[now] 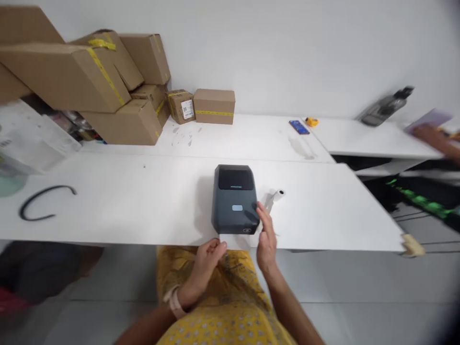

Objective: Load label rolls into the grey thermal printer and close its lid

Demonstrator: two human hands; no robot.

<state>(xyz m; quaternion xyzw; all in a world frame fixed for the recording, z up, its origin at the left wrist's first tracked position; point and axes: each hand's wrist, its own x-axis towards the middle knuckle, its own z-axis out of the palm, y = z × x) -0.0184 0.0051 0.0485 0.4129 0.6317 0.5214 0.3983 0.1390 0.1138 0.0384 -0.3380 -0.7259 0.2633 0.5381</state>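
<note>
A dark grey box-shaped device [235, 199], with a black top panel and a small light button, stands on the white table [161, 201] near its front edge. My left hand [208, 261] is at the table edge below the device's front left corner, fingers pinched on a small white paper piece [223, 237] by the device's front. Against the device's right side rests my right hand [266, 239], its fingers stretched out and holding nothing. A small white roll [278, 194] lies to the right of the device.
Cardboard boxes [140, 120] are piled at the back left. A black curved band [46, 191] lies at the left. Behind are a phone [299, 127], a yellow tape measure [312, 121] and a bottle [384, 109]. Another person's hand [429, 134] holds something purple at the far right.
</note>
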